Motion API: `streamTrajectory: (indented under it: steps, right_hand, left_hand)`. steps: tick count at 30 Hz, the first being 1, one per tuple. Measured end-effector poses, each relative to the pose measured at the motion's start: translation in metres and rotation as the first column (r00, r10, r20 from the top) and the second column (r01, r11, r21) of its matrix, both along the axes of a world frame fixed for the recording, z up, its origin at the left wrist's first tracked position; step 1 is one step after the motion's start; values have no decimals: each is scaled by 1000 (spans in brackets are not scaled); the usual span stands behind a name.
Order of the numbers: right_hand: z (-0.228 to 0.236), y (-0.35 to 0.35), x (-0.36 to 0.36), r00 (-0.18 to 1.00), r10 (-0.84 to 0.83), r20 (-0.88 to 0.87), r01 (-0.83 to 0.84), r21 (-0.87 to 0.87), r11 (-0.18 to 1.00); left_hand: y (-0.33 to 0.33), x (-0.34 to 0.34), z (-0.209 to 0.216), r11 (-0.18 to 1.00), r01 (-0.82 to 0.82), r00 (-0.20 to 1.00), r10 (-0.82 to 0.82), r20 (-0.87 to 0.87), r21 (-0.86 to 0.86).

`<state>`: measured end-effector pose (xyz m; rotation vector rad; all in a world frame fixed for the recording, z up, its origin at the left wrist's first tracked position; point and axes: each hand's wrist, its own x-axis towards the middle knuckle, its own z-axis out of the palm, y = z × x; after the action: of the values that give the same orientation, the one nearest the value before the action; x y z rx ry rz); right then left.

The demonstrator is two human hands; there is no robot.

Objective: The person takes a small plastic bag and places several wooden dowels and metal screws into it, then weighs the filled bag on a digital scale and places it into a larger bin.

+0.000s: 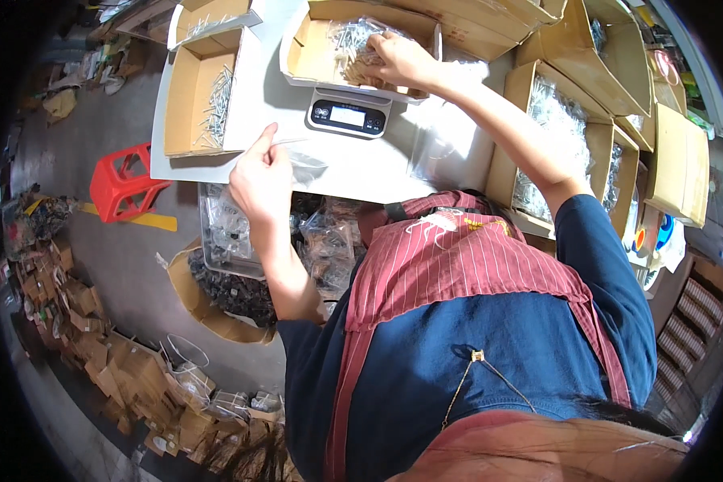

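My left hand (pixel 261 183) is closed at the near edge of the white table (pixel 353 178), pinching a clear plastic bag (pixel 304 163) that trails to the right. My right hand (pixel 400 60) reaches into an open cardboard box (pixel 307 50), fingers curled down at a pile of silver screws (pixel 347 40) and small tan pieces. What those fingers grip is hidden. The box rests on a small digital scale (pixel 348 116) with a lit display. Left of it stands another cardboard box (pixel 186 96) with long silver screws (pixel 218 108) along its right side.
Clear bags (pixel 450 149) lie on the table's right part. Beyond them, cardboard boxes (pixel 522 96) hold bagged hardware (pixel 554 132). Below the table edge are a metal tray (pixel 226 261) and a carton of dark parts (pixel 189 293). A red stool (pixel 120 183) stands at left.
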<state>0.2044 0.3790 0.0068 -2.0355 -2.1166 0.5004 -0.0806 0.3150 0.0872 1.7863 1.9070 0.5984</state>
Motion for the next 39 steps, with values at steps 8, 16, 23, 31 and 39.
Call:
streamTrajectory:
  steps: [8, 16, 23, 31, 39]
  right_hand:
    - [91, -44, 8, 508, -38, -860, 16, -35, 999]
    - [108, -107, -23, 435, -82, -897, -16, -99, 995]
    - [87, -136, -31, 871, 214, -442, -41, 369, 929]
    - [79, -148, -28, 933, 353, -66, -277, 493, 825]
    - [59, -144, -26, 892, 444, -87, -347, 499, 794]
  left_hand:
    - [-1, 11, -10, 986, 133, 990, -129, 51, -100]
    - [-3, 32, 1, 936, 169, 963, -89, 255, -309]
    - [-16, 30, -24, 879, 278, 842, -29, 539, -387]
    - [-29, 42, -29, 844, 383, 776, -74, 627, -374]
    - [-42, 58, 7, 778, 499, 620, -12, 785, -382]
